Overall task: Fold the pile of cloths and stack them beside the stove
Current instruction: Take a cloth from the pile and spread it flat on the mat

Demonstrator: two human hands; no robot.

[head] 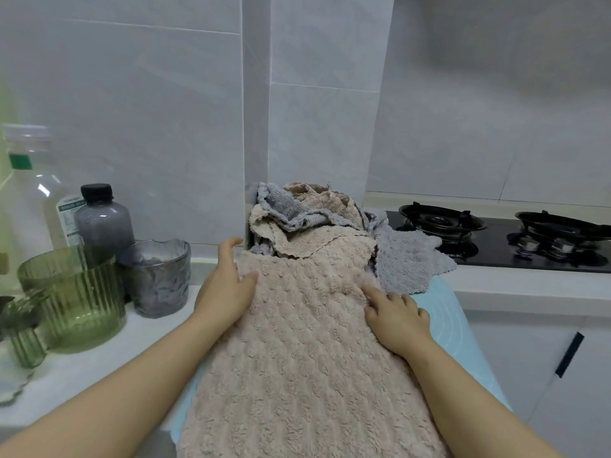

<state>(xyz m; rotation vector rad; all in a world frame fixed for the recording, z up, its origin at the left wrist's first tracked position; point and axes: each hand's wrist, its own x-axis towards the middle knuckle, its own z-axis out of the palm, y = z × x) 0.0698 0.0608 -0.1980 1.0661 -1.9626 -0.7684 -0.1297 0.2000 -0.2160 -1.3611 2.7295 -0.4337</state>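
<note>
A fluffy beige cloth (pixel 297 352) lies spread lengthwise on a light blue mat (pixel 443 319) in front of me. My left hand (pixel 226 292) rests flat on the cloth's far left edge, fingers apart. On its far right part lies my right hand (pixel 395 317), palm down, fingers spread and slightly curled. Behind the cloth, against the wall corner, sits a crumpled pile of grey and beige cloths (pixel 307 216). One grey cloth (pixel 406 259) from the pile spills toward the black gas stove (pixel 496 239) on the right.
On the white counter at left stand a green ribbed glass (pixel 72 299), a grey glass cup (pixel 157 279), a dark bottle (pixel 102 219) and a large clear bottle (pixel 31 193). A small green glass (pixel 24 342) is nearer me. A cabinet door with a black handle (pixel 569 355) is lower right.
</note>
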